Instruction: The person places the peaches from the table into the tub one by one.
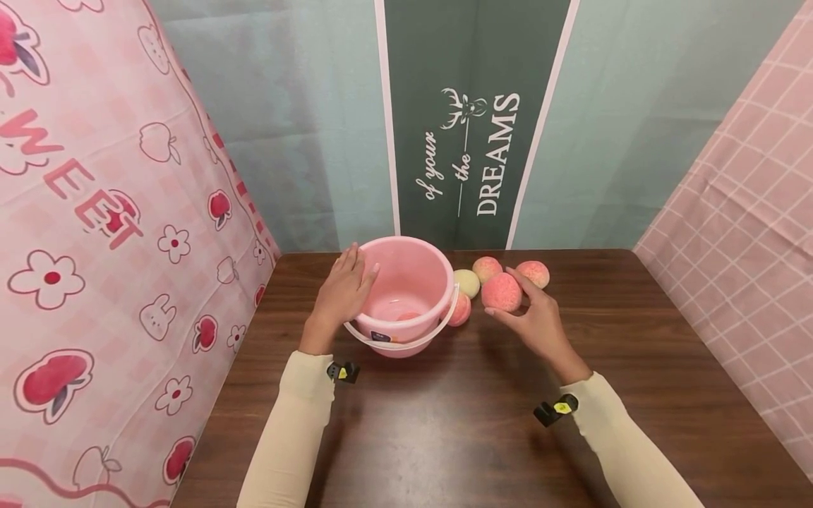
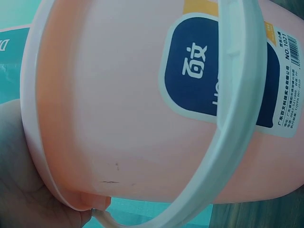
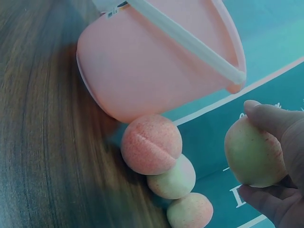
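A pink plastic bucket [image 1: 406,247] with a white handle [image 2: 242,85] stands upright on the table. My left hand [image 1: 343,293] rests against its left rim, fingers straight along the outside and thumb over the inner edge. My right hand [image 1: 543,321] pinches a peach [image 1: 502,292] between thumb and fingers; in the right wrist view this peach [image 3: 254,154] is held apart from the others. Beside the bucket lie a red peach [image 1: 459,310], a pale peach [image 1: 466,283], a mottled peach [image 1: 487,270] and another peach [image 1: 532,273] behind my right fingers. A reddish patch shows low inside the bucket.
The brown wooden table [image 1: 419,430] runs back to a teal and dark green cloth [image 1: 470,42] with white lettering. A pink fruit-print cloth [image 1: 127,282] hangs at the left, and a pink checked cloth [image 1: 743,212] at the right.
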A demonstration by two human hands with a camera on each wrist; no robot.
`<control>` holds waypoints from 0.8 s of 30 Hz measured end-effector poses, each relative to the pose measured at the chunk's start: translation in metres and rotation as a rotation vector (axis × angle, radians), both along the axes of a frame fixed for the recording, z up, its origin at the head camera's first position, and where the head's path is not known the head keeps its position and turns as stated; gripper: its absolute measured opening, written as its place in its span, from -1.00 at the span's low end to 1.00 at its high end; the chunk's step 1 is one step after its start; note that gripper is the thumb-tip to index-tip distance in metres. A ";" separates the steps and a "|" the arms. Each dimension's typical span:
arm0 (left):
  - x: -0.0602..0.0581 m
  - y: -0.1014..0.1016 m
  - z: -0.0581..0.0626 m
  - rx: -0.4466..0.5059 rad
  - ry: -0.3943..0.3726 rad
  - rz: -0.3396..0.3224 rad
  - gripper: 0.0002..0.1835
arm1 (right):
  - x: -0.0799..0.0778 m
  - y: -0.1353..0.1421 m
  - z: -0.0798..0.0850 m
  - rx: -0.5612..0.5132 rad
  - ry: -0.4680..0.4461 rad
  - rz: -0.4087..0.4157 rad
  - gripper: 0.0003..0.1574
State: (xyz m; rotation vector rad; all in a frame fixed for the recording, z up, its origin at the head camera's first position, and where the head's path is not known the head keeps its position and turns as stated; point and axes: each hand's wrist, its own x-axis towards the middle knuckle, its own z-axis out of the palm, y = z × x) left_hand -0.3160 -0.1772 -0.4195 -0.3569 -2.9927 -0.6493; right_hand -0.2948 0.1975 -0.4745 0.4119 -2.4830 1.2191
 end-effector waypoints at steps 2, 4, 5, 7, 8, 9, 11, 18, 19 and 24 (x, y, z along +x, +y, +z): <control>0.000 0.000 0.000 0.001 0.000 -0.001 -0.17 | 0.000 0.000 0.002 -0.001 0.000 0.003 0.15; 0.000 0.000 0.001 0.004 -0.002 -0.001 -0.16 | 0.000 0.000 0.003 -0.002 -0.003 0.004 0.14; 0.000 0.000 0.000 0.004 0.000 -0.003 -0.16 | 0.000 -0.001 0.004 -0.003 -0.004 0.005 0.14; -0.001 0.000 0.000 0.009 0.000 -0.004 -0.16 | 0.000 -0.001 0.005 -0.005 -0.008 0.007 0.14; -0.001 -0.001 0.000 0.010 -0.001 -0.003 -0.16 | 0.001 -0.001 0.006 -0.005 -0.008 0.008 0.14; 0.000 -0.001 0.000 0.010 -0.001 -0.001 -0.16 | 0.001 -0.002 0.007 -0.008 -0.008 0.007 0.13; -0.001 -0.001 0.000 0.010 0.002 -0.002 -0.16 | 0.001 -0.003 0.008 -0.012 -0.005 0.007 0.13; -0.001 -0.001 -0.002 0.011 0.000 0.009 -0.16 | 0.001 -0.008 0.015 -0.020 0.023 0.006 0.13; -0.001 -0.001 -0.002 0.010 -0.001 0.011 -0.16 | 0.001 -0.008 0.016 -0.024 0.030 0.006 0.13; -0.001 0.000 -0.001 0.017 -0.003 0.006 -0.17 | 0.001 -0.010 0.019 -0.053 0.051 0.025 0.12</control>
